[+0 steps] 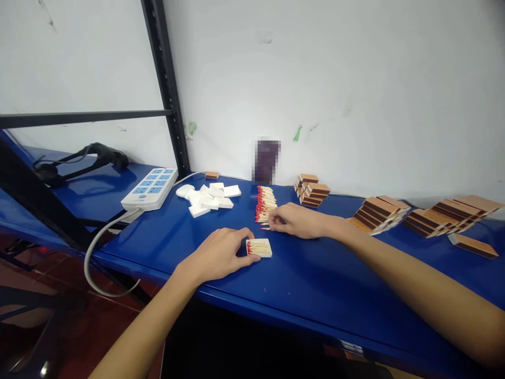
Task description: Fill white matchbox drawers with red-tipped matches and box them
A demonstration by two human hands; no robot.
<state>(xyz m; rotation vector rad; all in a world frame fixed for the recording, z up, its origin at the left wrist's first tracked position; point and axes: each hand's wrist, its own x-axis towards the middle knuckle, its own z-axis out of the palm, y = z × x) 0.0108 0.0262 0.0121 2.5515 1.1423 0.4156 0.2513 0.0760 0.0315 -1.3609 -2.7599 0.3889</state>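
Observation:
A small white matchbox tray (260, 247) holding red-tipped matches lies on the blue table (315, 284). My left hand (221, 254) grips the tray's left end between thumb and fingers. My right hand (294, 220) rests just behind it with fingers curled down, pinching at the near end of a row of loose red-tipped matches (265, 202). What the fingertips hold is too small to name.
Several empty white trays (211, 198) lie behind left, beside a white power strip (150, 188) with its cable. Brown matchbox sleeves sit stacked at the back (311, 190) and in piles to the right (381, 212) (450, 213). A black shelf post (168, 89) stands at the wall.

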